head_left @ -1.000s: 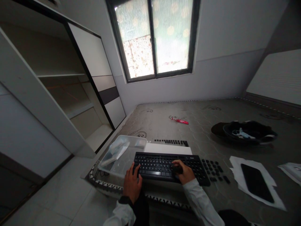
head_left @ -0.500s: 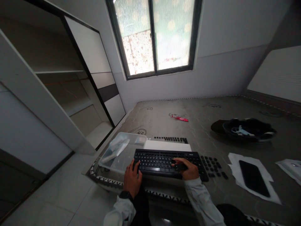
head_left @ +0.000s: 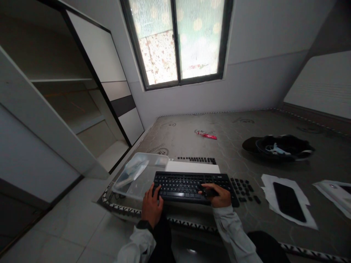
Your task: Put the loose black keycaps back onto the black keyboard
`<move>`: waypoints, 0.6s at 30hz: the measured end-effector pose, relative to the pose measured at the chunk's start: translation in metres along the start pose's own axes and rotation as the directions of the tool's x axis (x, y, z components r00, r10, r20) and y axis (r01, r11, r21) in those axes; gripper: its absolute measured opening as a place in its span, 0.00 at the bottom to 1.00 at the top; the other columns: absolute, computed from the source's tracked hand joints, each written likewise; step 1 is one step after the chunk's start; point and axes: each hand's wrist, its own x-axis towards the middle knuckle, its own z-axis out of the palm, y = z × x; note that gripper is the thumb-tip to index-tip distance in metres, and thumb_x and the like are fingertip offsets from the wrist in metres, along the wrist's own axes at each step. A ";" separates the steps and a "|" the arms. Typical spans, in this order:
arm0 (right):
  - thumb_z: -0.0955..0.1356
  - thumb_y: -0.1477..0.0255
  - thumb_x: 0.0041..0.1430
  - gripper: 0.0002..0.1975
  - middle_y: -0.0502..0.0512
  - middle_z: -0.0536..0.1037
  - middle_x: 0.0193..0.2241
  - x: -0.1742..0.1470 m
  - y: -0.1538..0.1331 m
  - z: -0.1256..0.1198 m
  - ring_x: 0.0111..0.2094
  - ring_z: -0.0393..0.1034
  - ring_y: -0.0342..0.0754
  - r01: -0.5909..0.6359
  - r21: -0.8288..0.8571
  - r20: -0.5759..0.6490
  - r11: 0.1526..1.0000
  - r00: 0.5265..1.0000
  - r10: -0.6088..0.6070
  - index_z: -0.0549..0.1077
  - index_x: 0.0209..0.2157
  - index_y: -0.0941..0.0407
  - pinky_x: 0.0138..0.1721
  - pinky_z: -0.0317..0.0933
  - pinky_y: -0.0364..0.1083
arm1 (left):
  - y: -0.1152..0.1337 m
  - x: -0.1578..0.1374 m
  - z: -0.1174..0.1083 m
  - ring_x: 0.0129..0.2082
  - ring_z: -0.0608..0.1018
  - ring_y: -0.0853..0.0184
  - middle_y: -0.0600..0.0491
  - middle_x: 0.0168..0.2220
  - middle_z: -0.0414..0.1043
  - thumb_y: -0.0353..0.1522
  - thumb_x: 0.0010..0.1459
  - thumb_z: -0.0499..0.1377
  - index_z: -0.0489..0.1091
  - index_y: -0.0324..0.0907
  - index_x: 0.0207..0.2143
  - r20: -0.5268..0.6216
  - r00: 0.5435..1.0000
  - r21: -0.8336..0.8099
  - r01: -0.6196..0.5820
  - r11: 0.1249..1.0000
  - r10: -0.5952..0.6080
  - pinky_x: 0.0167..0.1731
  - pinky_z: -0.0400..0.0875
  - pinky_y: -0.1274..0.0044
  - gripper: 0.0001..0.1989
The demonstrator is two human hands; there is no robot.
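Note:
A black keyboard (head_left: 178,186) lies near the front edge of a grey-covered mattress, its far side by a flat white box (head_left: 192,167). My left hand (head_left: 151,204) grips the keyboard's front left corner, thumb over the top and fingers along the side. Over the right part of the keys, my right hand (head_left: 221,197) is closed, with thumb and forefinger near each other. Something dark shows within that hand, but I cannot make out what it is. Loose black keycaps (head_left: 242,188) lie right of the keyboard, and more keycaps (head_left: 197,159) stand in rows behind the white box.
Left of the keyboard sits a clear plastic tray (head_left: 128,175) holding a plastic bag. A phone (head_left: 289,201) lies on white paper at right, near a dark cap (head_left: 285,148). A red packet (head_left: 207,135) lies farther back. An open wardrobe (head_left: 90,120) stands at left.
The whole view has shifted slightly, so things appear a little left and higher. Both hands keep about the same places on the keyboard.

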 end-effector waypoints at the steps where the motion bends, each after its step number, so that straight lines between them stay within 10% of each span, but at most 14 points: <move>1: 0.71 0.66 0.51 0.07 0.50 0.80 0.26 0.000 -0.001 0.000 0.27 0.76 0.48 0.000 -0.003 -0.002 1.000 1.000 0.000 0.79 0.33 0.50 0.29 0.68 0.43 | 0.000 0.000 0.000 0.55 0.67 0.58 0.45 0.61 0.57 0.29 0.60 0.51 0.64 0.44 0.56 -0.002 1.000 0.003 0.000 1.000 0.000 0.53 0.65 0.64 0.21; 18: 0.69 0.68 0.52 0.06 0.50 0.81 0.26 0.000 -0.001 0.002 0.26 0.76 0.47 -0.011 -0.053 -0.039 0.999 0.999 0.009 0.79 0.32 0.51 0.28 0.67 0.43 | -0.001 -0.001 0.002 0.55 0.67 0.57 0.45 0.60 0.58 0.29 0.60 0.51 0.64 0.45 0.56 -0.013 1.000 -0.003 -0.009 1.000 0.009 0.52 0.66 0.62 0.21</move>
